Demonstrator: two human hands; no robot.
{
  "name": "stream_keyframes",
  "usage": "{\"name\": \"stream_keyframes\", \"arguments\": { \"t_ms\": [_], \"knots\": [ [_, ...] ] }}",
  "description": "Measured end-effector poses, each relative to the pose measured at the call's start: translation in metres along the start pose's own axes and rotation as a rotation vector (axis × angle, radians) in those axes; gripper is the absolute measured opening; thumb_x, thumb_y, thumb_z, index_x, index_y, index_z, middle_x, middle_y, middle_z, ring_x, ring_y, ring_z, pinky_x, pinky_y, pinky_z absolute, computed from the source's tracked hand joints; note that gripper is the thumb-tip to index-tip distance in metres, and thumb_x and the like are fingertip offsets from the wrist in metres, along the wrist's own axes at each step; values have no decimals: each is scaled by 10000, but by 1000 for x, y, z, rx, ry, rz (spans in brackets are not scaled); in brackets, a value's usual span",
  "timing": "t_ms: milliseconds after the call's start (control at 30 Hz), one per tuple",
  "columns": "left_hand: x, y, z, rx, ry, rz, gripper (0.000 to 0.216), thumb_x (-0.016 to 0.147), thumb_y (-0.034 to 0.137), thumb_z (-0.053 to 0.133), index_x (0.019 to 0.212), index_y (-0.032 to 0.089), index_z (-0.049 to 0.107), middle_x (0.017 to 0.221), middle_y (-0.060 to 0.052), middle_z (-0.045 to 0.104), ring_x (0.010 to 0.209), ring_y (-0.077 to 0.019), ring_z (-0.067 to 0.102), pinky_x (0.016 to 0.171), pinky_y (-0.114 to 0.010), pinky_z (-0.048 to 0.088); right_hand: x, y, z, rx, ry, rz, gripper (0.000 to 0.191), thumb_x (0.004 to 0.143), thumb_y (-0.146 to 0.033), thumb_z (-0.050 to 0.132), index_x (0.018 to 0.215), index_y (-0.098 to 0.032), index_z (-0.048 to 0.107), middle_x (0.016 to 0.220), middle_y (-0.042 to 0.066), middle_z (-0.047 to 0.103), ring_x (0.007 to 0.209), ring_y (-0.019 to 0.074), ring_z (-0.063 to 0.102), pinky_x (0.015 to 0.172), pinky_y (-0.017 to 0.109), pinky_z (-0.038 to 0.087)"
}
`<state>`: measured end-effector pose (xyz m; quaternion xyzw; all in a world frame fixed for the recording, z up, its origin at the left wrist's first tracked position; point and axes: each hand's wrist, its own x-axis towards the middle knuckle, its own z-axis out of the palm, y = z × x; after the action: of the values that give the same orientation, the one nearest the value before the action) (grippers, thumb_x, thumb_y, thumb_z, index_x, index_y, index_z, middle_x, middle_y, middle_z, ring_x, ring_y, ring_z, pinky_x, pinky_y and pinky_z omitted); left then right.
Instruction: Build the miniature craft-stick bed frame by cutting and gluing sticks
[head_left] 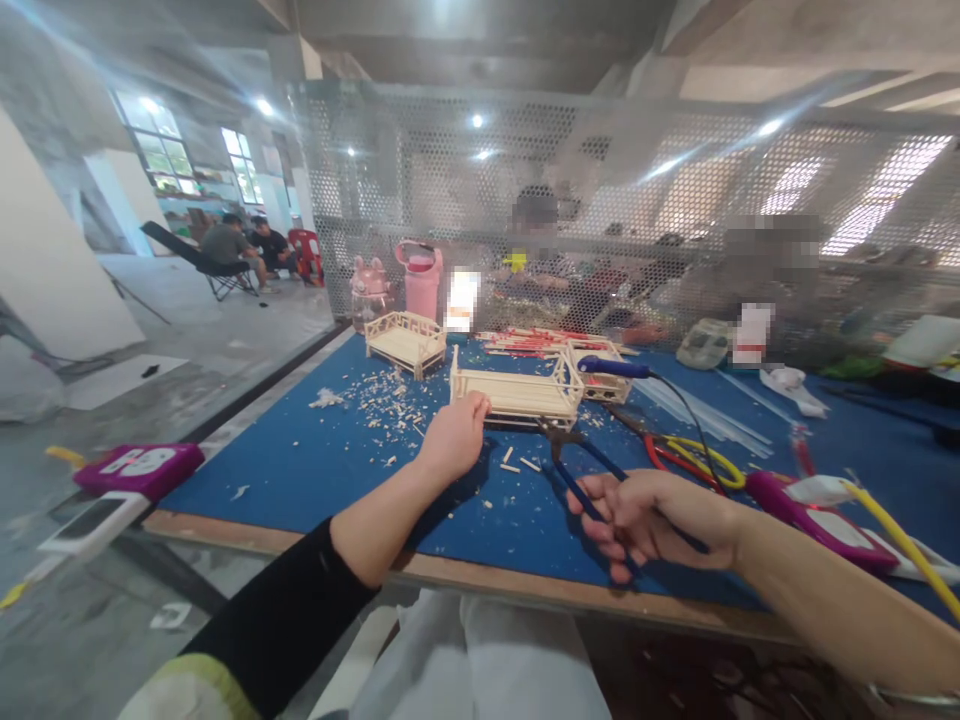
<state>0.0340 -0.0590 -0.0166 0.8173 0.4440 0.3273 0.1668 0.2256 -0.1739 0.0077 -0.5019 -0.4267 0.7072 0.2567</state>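
Note:
My left hand (455,437) pinches the near left corner of a small wooden-stick model bed (517,392) on the blue tabletop. In my right hand (652,515) are blue-handled cutting pliers (559,440), their handles spread and their jaws at the model's near right edge. Whether the jaws touch a stick I cannot tell. Short cut stick pieces (510,460) lie just below the model. Behind its right end stands another small stick-built piece (600,368), with a blue-handled corded tool (613,367) lying across it.
A finished-looking stick bench (406,342) stands back left, near scattered wood chips (382,400). Red-tipped sticks (525,342) lie behind. To the right are red-and-yellow-handled pliers (694,458), clear glue sticks (705,415) and a purple device (817,520). A perforated metal screen (450,170) borders the back.

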Motion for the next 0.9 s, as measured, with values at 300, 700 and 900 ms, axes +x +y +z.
{"name": "stream_keyframes", "arguments": {
  "t_ms": [300, 700, 900],
  "knots": [
    [-4, 1, 8, -94, -142, 137, 268, 882, 283, 323, 711, 184, 504, 587, -5, 519, 580, -149, 482, 579, -248, 324, 28, 8, -27, 234, -355, 178, 450, 570, -196, 420, 991, -124, 561, 802, 102, 625, 797, 239, 629, 733, 446, 469],
    [-2, 14, 5, -978, -427, -253, 140, 867, 177, 356, 858, 137, 490, 693, -5, 599, 485, -56, 511, 458, -183, 337, 4, 5, -27, -157, -6, -200, 501, 508, -208, 510, 1008, -184, 530, 822, 29, 574, 774, 183, 545, 702, 317, 408],
    [-2, 13, 7, -1027, -526, -256, 234, 800, 352, 551, 741, 127, 522, 633, -18, 627, 495, -74, 572, 454, -176, 382, -7, -9, -19, -816, 377, -200, 450, 547, -226, 441, 977, -189, 569, 835, 20, 583, 785, 193, 511, 702, 291, 404]
  ]
}}
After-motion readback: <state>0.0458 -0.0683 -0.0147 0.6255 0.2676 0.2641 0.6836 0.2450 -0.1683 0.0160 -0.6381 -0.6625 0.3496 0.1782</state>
